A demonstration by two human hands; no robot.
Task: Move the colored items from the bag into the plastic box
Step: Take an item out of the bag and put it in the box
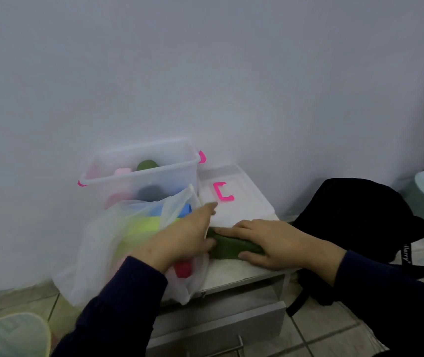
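A thin white plastic bag (97,243) lies on a low cabinet, with yellow-green, blue and red items showing through it. Behind it stands a clear plastic box (154,173) with pink clips, holding pink, dark green and grey items. A dark green folded item (228,247) lies on the white cabinet top between my hands. My left hand (180,238) lies over the bag's mouth, its thumb against the green item's left end. My right hand (270,243) rests flat on the green item, fingers extended over it.
The box's lid (241,202) with a pink handle lies right of the box. A black backpack (360,217) sits on the floor to the right. The metal cabinet drawer (218,323) juts out below. A glass edge (10,336) shows at lower left.
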